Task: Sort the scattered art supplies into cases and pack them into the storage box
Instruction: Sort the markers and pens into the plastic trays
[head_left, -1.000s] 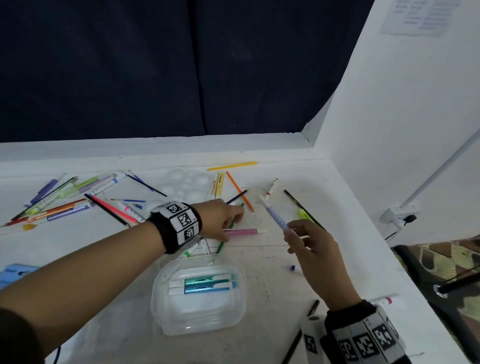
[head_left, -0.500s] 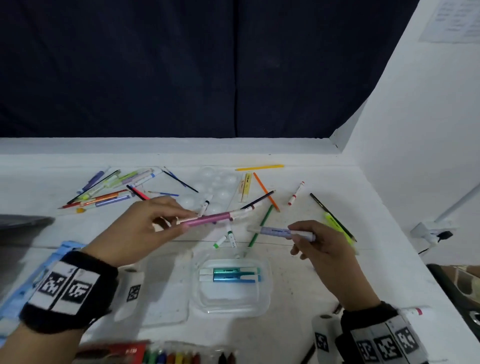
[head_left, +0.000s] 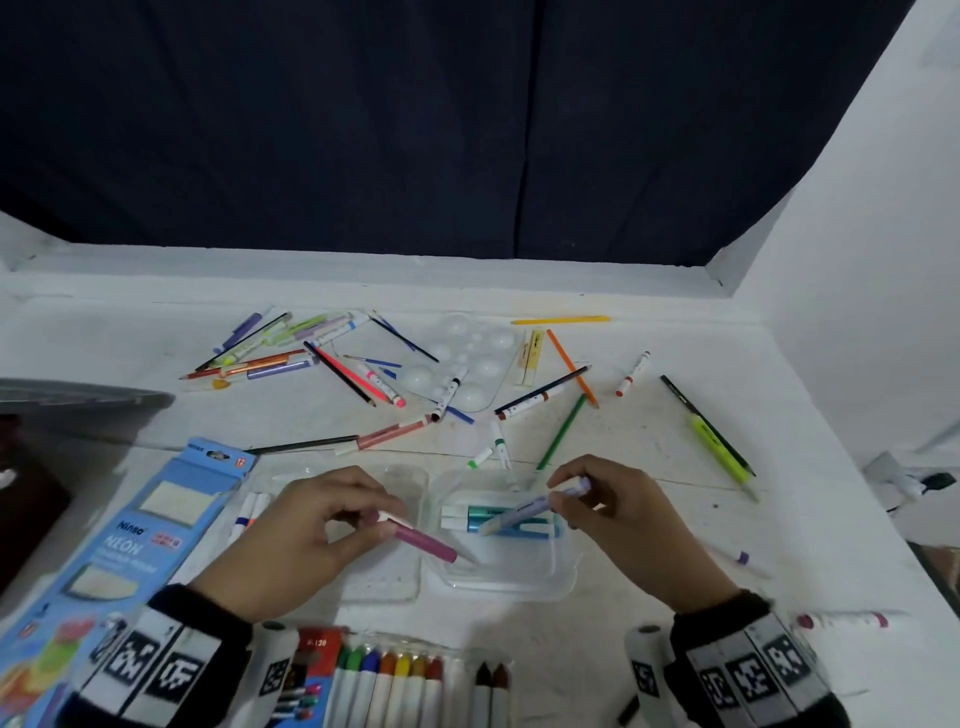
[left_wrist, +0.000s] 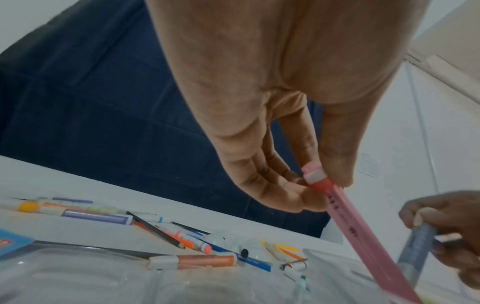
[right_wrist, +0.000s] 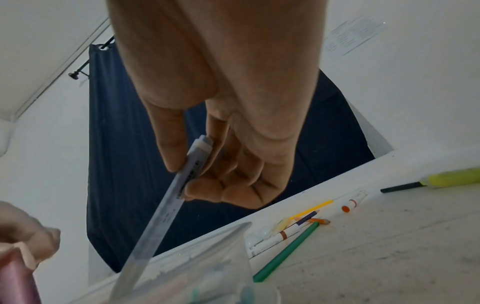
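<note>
A clear plastic case (head_left: 563, 574) lies open on the white table with teal and blue metallic markers (head_left: 498, 519) inside; its clear lid (head_left: 384, 587) lies flat to the left. My left hand (head_left: 332, 525) pinches a pink metallic marker (head_left: 423, 543) (left_wrist: 363, 236) by its white end, its tip angled down over the case's left edge. From the right, my right hand (head_left: 613, 506) holds a lilac metallic marker (head_left: 524, 512) (right_wrist: 166, 211), slanting its lower end into the case above the teal one.
Loose pens, pencils and markers (head_left: 322, 364) are scattered across the far table around a white paint palette (head_left: 467, 364). A blue neon marker box (head_left: 130, 540) lies left, a crayon pack (head_left: 395, 680) at the near edge, a yellow highlighter (head_left: 719, 447) right.
Both hands drew in toward the case: the left brought the pink marker down to its left edge, and the right tipped the lilac marker's end into it. The camera tilted down.
</note>
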